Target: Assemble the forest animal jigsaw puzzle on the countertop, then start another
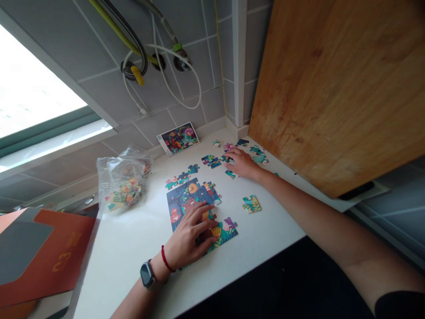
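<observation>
1. Nearest the camera, your right sleeve [401, 305] fills the lower right corner.
2. Your left hand [191, 232] rests loosely spread, gripping nothing visible, on the partly joined puzzle [179, 199] on the white table [116, 261].
3. Your right hand [241, 163], fingers part-curled, is among loose pieces [212, 161]; I cannot tell whether it grips one.
4. Beyond the puzzle stands a picture card [178, 138].

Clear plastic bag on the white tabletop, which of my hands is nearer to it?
Left. Your left hand is to the right of the bag, over the joined puzzle; your right hand is farther right, among loose pieces.
</observation>
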Available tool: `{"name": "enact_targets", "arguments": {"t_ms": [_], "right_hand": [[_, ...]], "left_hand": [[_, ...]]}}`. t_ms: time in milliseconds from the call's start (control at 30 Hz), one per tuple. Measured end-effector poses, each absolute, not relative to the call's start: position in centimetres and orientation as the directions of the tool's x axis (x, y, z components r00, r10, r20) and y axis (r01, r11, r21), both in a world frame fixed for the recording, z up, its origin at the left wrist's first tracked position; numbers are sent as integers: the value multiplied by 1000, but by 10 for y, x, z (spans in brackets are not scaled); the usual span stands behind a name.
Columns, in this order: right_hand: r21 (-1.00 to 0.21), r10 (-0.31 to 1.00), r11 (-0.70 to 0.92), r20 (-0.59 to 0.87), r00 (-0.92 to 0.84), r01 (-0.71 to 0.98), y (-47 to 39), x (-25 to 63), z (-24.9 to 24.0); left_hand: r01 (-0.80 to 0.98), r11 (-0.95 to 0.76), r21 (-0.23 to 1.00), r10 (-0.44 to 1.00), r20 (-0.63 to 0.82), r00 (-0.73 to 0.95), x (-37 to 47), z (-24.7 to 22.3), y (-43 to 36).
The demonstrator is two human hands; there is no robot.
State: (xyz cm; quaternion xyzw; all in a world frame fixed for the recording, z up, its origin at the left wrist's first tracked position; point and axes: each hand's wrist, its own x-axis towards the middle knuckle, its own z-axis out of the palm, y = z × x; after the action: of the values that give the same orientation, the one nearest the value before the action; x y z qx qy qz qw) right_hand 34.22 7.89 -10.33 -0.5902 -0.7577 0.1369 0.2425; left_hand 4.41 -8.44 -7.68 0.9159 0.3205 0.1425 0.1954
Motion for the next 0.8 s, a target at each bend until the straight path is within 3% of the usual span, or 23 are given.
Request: {"name": "enact_targets", "arguments": {"t_ms": [300, 567, 800], "right_hand": [[-590, 943, 301, 300, -142, 749, 92, 349, -109], [-645, 927, 172, 362, 99, 744, 101, 380, -92], [-508, 958, 21, 258, 128, 861, 108, 393, -109]], "left_hand": [[492, -721, 488, 618, 131, 775, 41, -72, -83], [486, -735, 473, 604, 132, 786, 41, -71, -81], [477, -730, 489, 606, 141, 783, 41, -71, -80]]}}
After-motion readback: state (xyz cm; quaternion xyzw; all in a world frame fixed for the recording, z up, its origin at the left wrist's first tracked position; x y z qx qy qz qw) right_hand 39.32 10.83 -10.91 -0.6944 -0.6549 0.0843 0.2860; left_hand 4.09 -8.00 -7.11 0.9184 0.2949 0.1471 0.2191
